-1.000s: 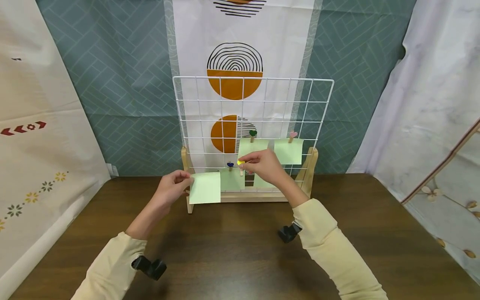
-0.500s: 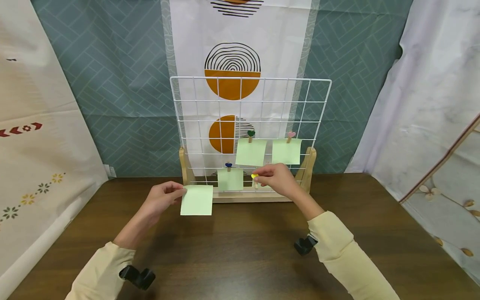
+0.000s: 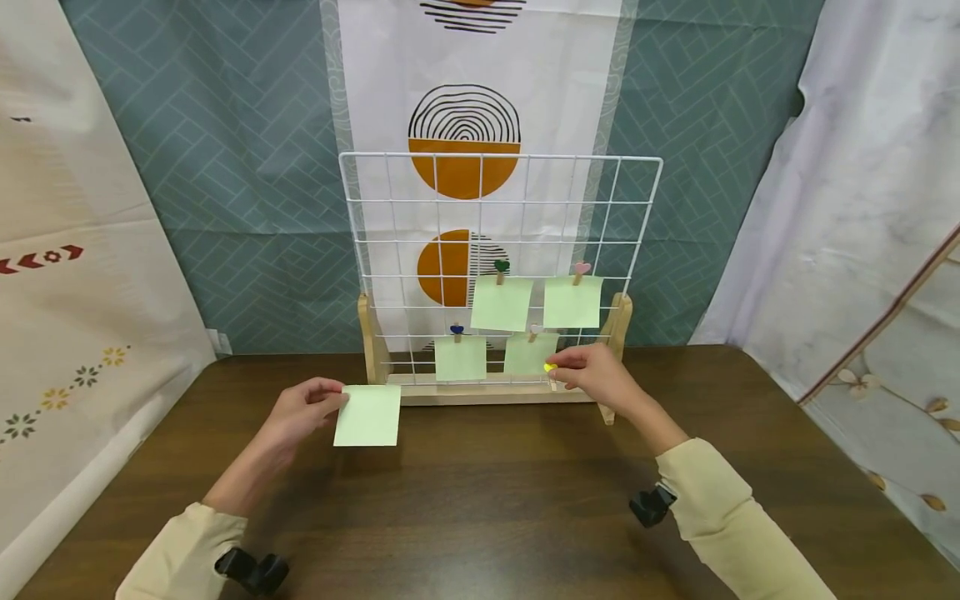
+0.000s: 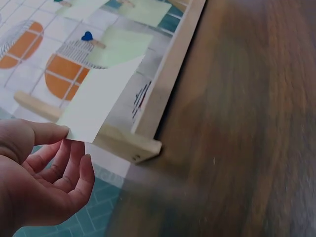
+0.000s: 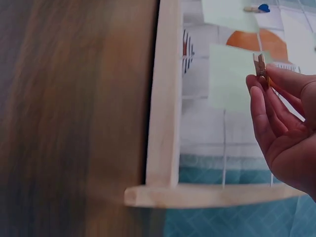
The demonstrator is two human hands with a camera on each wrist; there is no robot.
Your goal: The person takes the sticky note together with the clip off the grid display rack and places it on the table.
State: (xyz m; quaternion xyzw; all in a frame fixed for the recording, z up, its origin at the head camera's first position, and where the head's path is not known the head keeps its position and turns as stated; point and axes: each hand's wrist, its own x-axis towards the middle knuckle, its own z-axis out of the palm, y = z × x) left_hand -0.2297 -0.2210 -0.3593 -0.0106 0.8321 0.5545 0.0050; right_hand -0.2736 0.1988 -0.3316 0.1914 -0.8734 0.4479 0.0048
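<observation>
Between thumb and fingers, my left hand [image 3: 300,417] pinches the edge of a pale green paper sheet [image 3: 367,417], held over the table in front of the rack's left foot. My right hand [image 3: 600,379] pinches a small wooden clothespin [image 5: 260,66] with a yellow top, near the lower right of the white wire grid rack [image 3: 555,200]. Several green sheets hang on the grid by clothespins: one with a dark green heart [image 3: 502,267], one with a pink heart [image 3: 582,268], one with a blue heart [image 3: 457,330]. Another sheet [image 3: 525,353] hangs partly behind my right hand.
The rack stands on a wooden base [image 3: 480,396] with two upright feet toward the back of the dark wooden table [image 3: 465,508]. A patterned curtain [image 3: 247,167] hangs behind it, and pale cloths flank both sides.
My left hand has drawn the held sheet left and down, away from the grid. My right hand has moved right and down with the clothespin, uncovering the hanging sheets.
</observation>
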